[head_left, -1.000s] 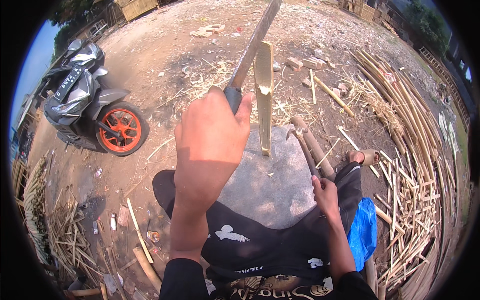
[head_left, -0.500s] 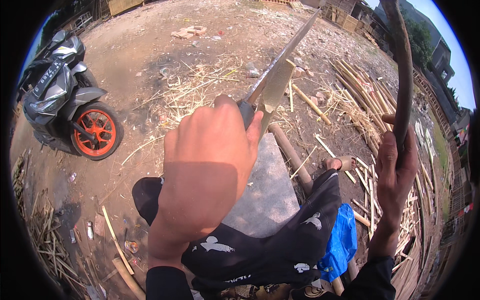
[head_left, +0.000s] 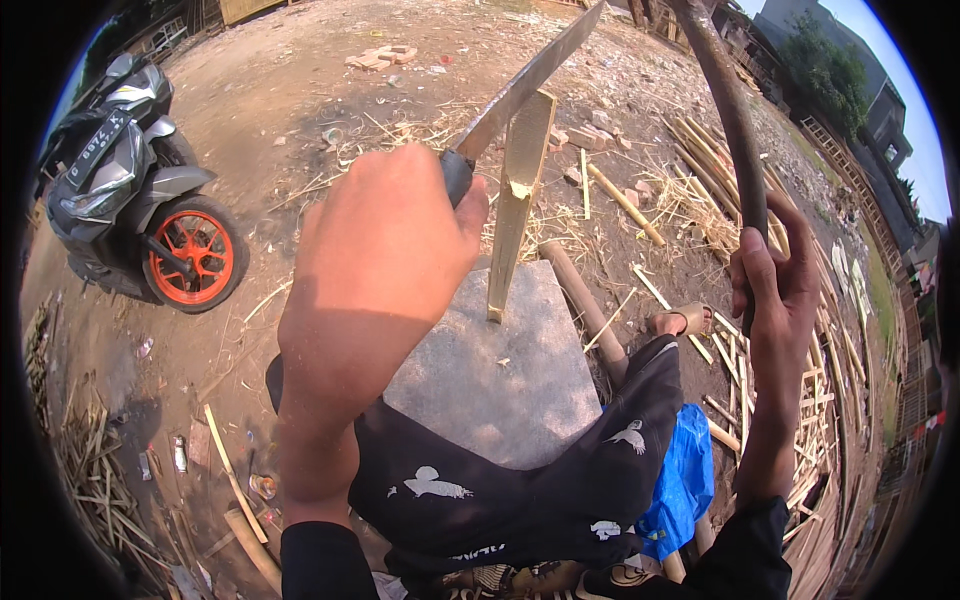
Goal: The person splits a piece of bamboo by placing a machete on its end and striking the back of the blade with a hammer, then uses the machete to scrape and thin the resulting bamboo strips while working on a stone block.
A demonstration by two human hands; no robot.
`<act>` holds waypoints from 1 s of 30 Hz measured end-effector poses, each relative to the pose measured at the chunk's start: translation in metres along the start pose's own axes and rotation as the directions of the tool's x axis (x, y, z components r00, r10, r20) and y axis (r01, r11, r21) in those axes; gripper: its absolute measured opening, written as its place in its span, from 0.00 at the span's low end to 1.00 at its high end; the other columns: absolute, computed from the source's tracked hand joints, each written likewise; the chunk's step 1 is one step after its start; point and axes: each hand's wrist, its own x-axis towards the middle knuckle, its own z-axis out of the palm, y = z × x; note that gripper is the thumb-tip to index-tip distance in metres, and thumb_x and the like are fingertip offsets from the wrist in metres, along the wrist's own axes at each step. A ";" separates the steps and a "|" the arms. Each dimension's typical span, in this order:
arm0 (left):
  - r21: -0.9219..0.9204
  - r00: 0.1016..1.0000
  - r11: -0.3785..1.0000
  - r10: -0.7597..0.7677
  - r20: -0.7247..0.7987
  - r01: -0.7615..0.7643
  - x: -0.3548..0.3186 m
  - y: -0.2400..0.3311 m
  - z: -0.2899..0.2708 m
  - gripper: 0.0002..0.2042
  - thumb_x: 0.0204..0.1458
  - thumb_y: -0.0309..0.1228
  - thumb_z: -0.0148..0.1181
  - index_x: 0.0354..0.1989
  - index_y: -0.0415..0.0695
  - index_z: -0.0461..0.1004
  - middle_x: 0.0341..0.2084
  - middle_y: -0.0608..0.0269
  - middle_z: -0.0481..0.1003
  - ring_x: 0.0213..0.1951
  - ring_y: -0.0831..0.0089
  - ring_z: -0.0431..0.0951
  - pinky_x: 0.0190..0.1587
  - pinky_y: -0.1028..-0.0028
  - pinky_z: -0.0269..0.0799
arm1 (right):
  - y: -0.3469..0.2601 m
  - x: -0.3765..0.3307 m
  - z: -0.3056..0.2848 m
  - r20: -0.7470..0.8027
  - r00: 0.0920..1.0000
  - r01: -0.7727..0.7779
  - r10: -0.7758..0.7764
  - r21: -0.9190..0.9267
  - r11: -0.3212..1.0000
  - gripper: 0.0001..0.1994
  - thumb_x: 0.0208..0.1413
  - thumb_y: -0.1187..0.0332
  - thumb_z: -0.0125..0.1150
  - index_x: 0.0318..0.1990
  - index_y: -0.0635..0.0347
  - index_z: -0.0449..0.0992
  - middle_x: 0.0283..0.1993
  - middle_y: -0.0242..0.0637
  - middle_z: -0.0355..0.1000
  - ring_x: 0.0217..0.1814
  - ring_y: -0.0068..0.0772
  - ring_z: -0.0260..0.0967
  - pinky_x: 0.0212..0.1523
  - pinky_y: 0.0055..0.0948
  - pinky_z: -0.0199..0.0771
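Observation:
My left hand (head_left: 385, 260) is closed round the dark handle of a machete (head_left: 535, 80), whose long blade points up and away to the right. Just beneath the blade, a split piece of bamboo (head_left: 517, 190) stands nearly upright on a flat grey stone slab (head_left: 490, 390) between my knees. Whether blade and bamboo touch, I cannot tell. My right hand (head_left: 772, 270) grips the lower end of a thick brown stick (head_left: 735, 110), raised on the right with its far end leaving the top of the view.
A parked motorbike (head_left: 150, 190) with an orange wheel stands at the left. Long bamboo poles (head_left: 715, 170) and strips (head_left: 740, 370) lie at the right, more strips (head_left: 100, 480) lower left. A blue plastic sheet (head_left: 680, 480) is beside my leg; a round pole (head_left: 585, 300) borders the slab.
My left hand and the machete have moved left, baring more of the bamboo and slab. The bamboo stands straighter. The stick has swung left, its upper end tilting inward, along with my right hand.

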 end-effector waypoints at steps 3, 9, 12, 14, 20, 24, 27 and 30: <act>0.019 0.997 0.998 0.058 0.055 -0.059 0.013 -0.001 -0.006 0.22 0.57 0.45 0.60 0.33 0.31 0.76 0.30 0.36 0.76 0.38 0.41 0.77 0.42 0.55 0.72 | 0.023 0.004 0.021 -0.032 0.997 0.066 -0.068 -0.074 0.995 0.20 0.59 0.72 0.64 0.58 0.56 0.69 0.25 0.28 0.71 0.26 0.14 0.66 0.26 0.19 0.61; 0.034 0.992 0.998 0.057 0.109 -0.061 0.021 0.013 -0.003 0.22 0.56 0.43 0.61 0.33 0.29 0.76 0.30 0.35 0.76 0.39 0.41 0.77 0.43 0.55 0.72 | 0.029 0.011 0.020 0.139 0.987 0.115 -0.079 -0.278 0.954 0.15 0.60 0.69 0.64 0.51 0.62 0.70 0.23 0.38 0.68 0.22 0.24 0.62 0.25 0.29 0.61; 0.057 0.994 0.997 0.043 0.103 -0.049 0.018 0.019 -0.006 0.21 0.55 0.42 0.61 0.34 0.30 0.76 0.30 0.35 0.76 0.38 0.40 0.77 0.43 0.54 0.72 | 0.036 0.017 0.010 0.333 0.942 0.025 0.049 -0.214 0.976 0.15 0.63 0.63 0.61 0.49 0.66 0.72 0.23 0.38 0.67 0.23 0.25 0.62 0.26 0.29 0.62; 0.077 0.994 0.992 0.096 0.043 -0.099 0.019 0.020 0.002 0.21 0.55 0.42 0.60 0.33 0.29 0.76 0.30 0.34 0.76 0.38 0.39 0.77 0.43 0.54 0.72 | 0.029 0.014 0.007 0.293 0.956 0.027 0.026 -0.175 0.984 0.16 0.63 0.63 0.60 0.51 0.65 0.72 0.23 0.36 0.67 0.23 0.24 0.62 0.26 0.29 0.62; 0.085 0.990 0.994 0.065 0.123 -0.076 0.020 0.031 -0.006 0.21 0.56 0.43 0.59 0.34 0.30 0.75 0.32 0.35 0.76 0.41 0.40 0.76 0.46 0.54 0.71 | -0.002 0.033 -0.004 0.179 0.942 0.307 -0.284 -0.122 0.944 0.25 0.65 0.63 0.57 0.69 0.54 0.64 0.52 0.44 0.76 0.45 0.22 0.71 0.47 0.25 0.70; 0.096 0.985 0.981 0.169 0.035 -0.171 0.013 0.026 0.001 0.22 0.57 0.44 0.58 0.36 0.31 0.75 0.35 0.38 0.76 0.44 0.43 0.75 0.50 0.55 0.69 | -0.032 0.046 -0.023 0.064 0.965 0.261 -0.254 -0.195 0.945 0.23 0.66 0.64 0.56 0.68 0.50 0.67 0.60 0.46 0.74 0.55 0.23 0.70 0.56 0.28 0.68; 0.132 0.988 0.981 0.136 0.070 -0.145 0.006 0.031 -0.006 0.21 0.57 0.45 0.58 0.37 0.32 0.74 0.37 0.39 0.75 0.47 0.44 0.74 0.52 0.56 0.69 | -0.028 0.042 -0.027 0.265 0.925 0.361 -0.274 -0.378 0.853 0.24 0.66 0.65 0.55 0.69 0.48 0.65 0.41 0.38 0.74 0.37 0.22 0.64 0.42 0.29 0.65; 0.155 0.962 0.949 0.270 0.046 -0.274 0.011 0.020 -0.002 0.20 0.56 0.43 0.59 0.37 0.32 0.74 0.37 0.39 0.75 0.46 0.43 0.74 0.51 0.55 0.69 | -0.029 0.036 -0.025 0.424 0.899 0.289 -0.111 -0.384 0.877 0.25 0.65 0.66 0.54 0.70 0.46 0.65 0.37 0.35 0.76 0.28 0.21 0.58 0.34 0.28 0.62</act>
